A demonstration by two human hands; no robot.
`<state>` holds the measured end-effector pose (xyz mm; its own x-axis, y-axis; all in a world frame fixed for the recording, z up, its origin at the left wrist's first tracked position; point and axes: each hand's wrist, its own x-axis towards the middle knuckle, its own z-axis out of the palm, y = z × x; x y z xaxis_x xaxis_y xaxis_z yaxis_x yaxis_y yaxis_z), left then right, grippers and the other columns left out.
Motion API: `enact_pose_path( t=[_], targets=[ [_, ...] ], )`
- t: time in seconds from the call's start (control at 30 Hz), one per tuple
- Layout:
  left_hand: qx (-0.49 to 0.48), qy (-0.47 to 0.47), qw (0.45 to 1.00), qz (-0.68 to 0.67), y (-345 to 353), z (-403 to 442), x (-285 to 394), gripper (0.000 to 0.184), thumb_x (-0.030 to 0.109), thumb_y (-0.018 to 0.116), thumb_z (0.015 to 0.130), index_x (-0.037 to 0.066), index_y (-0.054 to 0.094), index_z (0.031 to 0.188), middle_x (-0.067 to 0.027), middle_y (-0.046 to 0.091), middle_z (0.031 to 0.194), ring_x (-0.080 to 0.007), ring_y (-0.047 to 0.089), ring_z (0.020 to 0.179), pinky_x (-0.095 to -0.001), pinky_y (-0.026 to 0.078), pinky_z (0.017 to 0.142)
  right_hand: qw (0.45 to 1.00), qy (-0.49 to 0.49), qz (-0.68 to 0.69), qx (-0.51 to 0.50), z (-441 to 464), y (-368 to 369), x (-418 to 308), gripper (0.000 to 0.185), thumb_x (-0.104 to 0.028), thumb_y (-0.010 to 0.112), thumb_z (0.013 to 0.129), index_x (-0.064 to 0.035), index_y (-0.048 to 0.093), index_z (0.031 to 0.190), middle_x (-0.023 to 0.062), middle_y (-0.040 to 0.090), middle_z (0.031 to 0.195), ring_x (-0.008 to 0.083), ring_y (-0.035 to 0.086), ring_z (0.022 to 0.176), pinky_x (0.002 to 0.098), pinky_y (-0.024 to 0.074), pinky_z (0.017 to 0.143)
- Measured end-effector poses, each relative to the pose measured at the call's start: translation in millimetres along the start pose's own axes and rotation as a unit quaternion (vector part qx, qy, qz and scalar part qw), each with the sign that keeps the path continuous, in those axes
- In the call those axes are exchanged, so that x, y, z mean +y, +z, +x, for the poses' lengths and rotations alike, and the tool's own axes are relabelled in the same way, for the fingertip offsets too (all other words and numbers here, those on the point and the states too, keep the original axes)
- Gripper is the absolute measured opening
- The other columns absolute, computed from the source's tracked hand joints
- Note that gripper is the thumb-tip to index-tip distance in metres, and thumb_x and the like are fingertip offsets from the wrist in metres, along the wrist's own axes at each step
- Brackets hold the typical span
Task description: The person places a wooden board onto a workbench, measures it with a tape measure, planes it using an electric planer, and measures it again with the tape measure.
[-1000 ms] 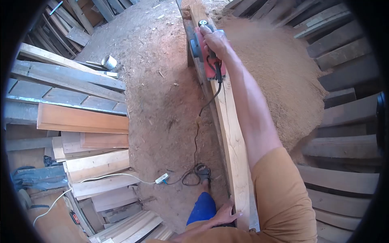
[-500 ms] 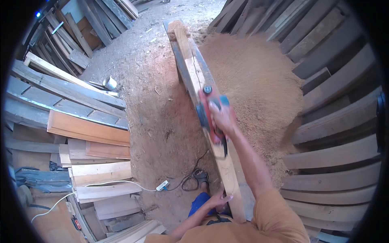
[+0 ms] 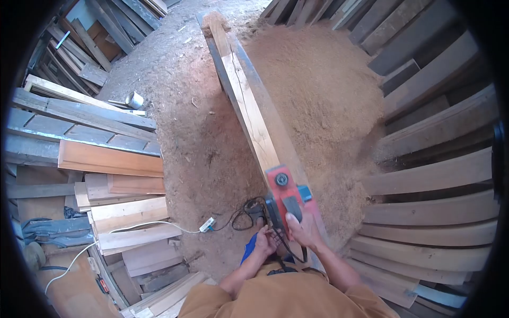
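Note:
A red electric hand planer (image 3: 280, 183) with a black handle rests at the near end of a long pale wooden board (image 3: 249, 100). My right hand (image 3: 303, 230) is wrapped round the planer's rear handle. Just left of the planer, my left hand (image 3: 265, 243) has its fingers curled at the planer's black power cord (image 3: 298, 256), which it appears to hold. A long crack runs down the board's far half. The board lies on a narrow bench (image 3: 275, 124), and its near end is hidden under the planer and my hands.
Sawdust (image 3: 318, 90) is heaped right of the bench. Planks (image 3: 429, 212) lean along the right side. Stacked boards (image 3: 130, 212) lie on the left, crossed by a white extension cord with a socket block (image 3: 207, 225). A pale pot (image 3: 134, 99) sits beyond.
My right hand has drawn the planer back along the board towards my body. My left hand has left the board's near end and come up beside the planer and its cord.

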<state>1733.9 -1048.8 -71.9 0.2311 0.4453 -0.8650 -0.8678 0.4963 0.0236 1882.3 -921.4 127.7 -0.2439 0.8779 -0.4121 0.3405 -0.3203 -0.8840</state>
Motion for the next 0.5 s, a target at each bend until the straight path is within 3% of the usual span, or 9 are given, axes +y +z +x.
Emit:
enact_pose_path(
  t=[0.07,0.13,0.27,0.33,0.4,0.5],
  targets=[
    [0.002,0.052,0.999,-0.006,10,9,19,0.05,0.052,0.051,0.098,0.008,0.066,0.117,-0.0084,0.071,0.101,-0.0272,0.066,0.097,-0.0417,0.051,0.092,0.997,0.075,0.007,-0.028,50,-1,-53,0.048,-0.037,0.062,0.096,0.0065,0.06,0.116,0.0253,0.07,0.089,0.0349,0.072,0.089,0.0455,0.0546,0.077],
    [-0.019,0.109,0.994,0.0,17,30,44,0.056,0.055,0.045,0.101,0.008,0.061,0.127,-0.0091,0.07,0.107,-0.0265,0.065,0.1,-0.0416,0.05,0.093,0.999,-0.032,-0.002,0.018,121,14,-54,0.05,-0.039,0.061,0.096,0.0072,0.061,0.113,0.0257,0.07,0.085,0.0337,0.072,0.086,0.0455,0.0543,0.075],
    [-0.011,0.242,0.963,0.119,84,29,79,0.07,0.061,0.039,0.103,0.004,0.042,0.143,-0.0102,0.063,0.125,-0.0231,0.061,0.109,-0.0387,0.047,0.097,0.993,-0.098,-0.048,0.046,244,25,-101,0.057,-0.046,0.057,0.097,0.0091,0.062,0.111,0.0232,0.07,0.081,0.0306,0.071,0.076,0.0441,0.0539,0.071],
    [-0.016,0.289,0.945,0.153,119,26,85,0.074,0.06,0.039,0.104,0.002,0.032,0.15,-0.0114,0.057,0.136,-0.0231,0.058,0.117,-0.0373,0.045,0.101,0.996,-0.083,0.0,0.029,289,28,-150,0.049,-0.047,0.054,0.1,-0.0028,0.063,0.08,0.0039,0.06,0.063,0.0147,0.059,0.054,0.0362,0.0484,0.053],
    [0.022,0.34,0.913,0.224,148,23,89,0.073,0.053,0.036,0.105,-0.008,0.04,0.145,-0.0219,0.06,0.132,-0.0336,0.058,0.119,-0.039,0.039,0.108,0.996,-0.07,-0.021,0.044,343,31,-185,0.053,-0.049,0.055,0.099,-0.0014,0.064,0.077,0.0048,0.061,0.063,0.0161,0.061,0.053,0.0361,0.0491,0.053],
    [0.061,0.475,0.776,0.411,142,41,77,0.069,0.042,0.038,0.106,-0.011,0.033,0.148,-0.0298,0.055,0.134,-0.0427,0.056,0.12,-0.0465,0.039,0.108,0.996,-0.076,-0.013,0.049,428,40,-226,0.054,-0.052,0.056,0.098,-0.0029,0.064,0.077,0.0049,0.06,0.063,0.0167,0.059,0.051,0.0354,0.0494,0.051]
  ],
)
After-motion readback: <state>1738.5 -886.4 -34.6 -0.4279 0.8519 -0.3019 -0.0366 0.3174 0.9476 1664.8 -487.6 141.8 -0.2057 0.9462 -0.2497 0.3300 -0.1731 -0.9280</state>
